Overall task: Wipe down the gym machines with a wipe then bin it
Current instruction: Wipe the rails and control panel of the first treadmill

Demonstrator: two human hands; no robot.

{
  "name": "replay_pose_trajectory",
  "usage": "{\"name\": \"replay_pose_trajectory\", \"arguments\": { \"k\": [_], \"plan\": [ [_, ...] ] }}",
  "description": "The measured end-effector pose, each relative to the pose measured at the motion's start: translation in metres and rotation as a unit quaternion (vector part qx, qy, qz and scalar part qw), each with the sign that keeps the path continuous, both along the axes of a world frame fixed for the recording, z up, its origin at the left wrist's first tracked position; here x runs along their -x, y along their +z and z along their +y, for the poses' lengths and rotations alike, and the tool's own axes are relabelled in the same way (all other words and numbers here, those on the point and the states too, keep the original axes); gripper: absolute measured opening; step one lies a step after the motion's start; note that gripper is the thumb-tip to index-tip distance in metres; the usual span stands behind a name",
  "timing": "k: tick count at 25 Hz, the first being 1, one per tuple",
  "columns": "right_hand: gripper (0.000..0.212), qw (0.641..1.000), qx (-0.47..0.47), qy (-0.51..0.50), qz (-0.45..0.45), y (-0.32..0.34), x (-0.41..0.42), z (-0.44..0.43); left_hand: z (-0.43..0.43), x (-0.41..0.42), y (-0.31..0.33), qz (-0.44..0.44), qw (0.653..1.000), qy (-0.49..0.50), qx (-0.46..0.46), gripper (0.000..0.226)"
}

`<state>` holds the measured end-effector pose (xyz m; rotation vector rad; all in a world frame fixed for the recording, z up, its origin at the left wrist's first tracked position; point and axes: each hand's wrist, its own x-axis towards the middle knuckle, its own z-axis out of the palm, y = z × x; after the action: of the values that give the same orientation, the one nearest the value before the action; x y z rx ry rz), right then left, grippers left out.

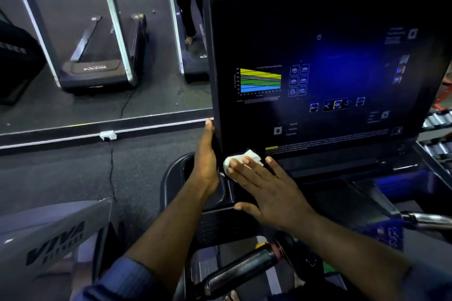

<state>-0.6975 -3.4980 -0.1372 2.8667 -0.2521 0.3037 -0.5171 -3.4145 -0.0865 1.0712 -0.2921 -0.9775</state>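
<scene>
On the head view, my right hand (pixel 266 193) lies flat, fingers straight and spread, pressing the wipe (pixel 244 157) onto the lower left corner of the console (pixel 318 32); my left hand (pixel 206 156) rests straight-fingered along the console's left edge, gripping nothing, bracing it as I judge; to wipe well I would press evenly, sweep the screen in overlapping rows, go lightly over the lit buttons, and hold the wad under my fingertips; no bin shows.

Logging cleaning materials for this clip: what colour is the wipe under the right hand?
The wipe is white; the head view shows it.
</scene>
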Motion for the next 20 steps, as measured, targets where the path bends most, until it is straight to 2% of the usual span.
{"name": "replay_pose_trajectory", "arguments": {
  "k": [4,6,8,12,15,19,20],
  "plan": [
    [0.076,0.999,0.012,-0.040,-0.019,0.021,-0.006,-0.012,-0.001,0.003,0.004,-0.022,1.000,-0.009,-0.002,0.083],
    [0.076,1.000,0.012,-0.013,-0.014,0.017,-0.009,-0.006,-0.002,0.006,0.004,-0.004,1.000,-0.011,-0.017,0.088],
    [0.073,0.999,0.031,0.022,0.001,0.020,-0.001,-0.015,-0.001,0.001,0.004,-0.003,1.000,-0.021,-0.012,0.085],
    [0.076,0.999,0.008,-0.044,-0.020,0.031,-0.014,-0.016,-0.003,-0.009,0.020,-0.006,0.999,-0.042,0.005,0.080],
    [0.075,0.999,0.040,0.004,-0.015,0.039,-0.019,-0.017,-0.007,-0.011,0.032,-0.033,0.999,-0.035,0.012,0.077],
    [0.079,0.994,0.015,-0.074,-0.081,0.070,-0.047,-0.026,-0.015,-0.017,0.051,-0.048,0.998,-0.027,0.029,0.078],
    [0.080,0.995,0.023,-0.064,-0.079,0.074,-0.054,-0.025,-0.016,-0.017,0.058,-0.044,0.998,-0.031,0.024,0.081]
  ]
}}
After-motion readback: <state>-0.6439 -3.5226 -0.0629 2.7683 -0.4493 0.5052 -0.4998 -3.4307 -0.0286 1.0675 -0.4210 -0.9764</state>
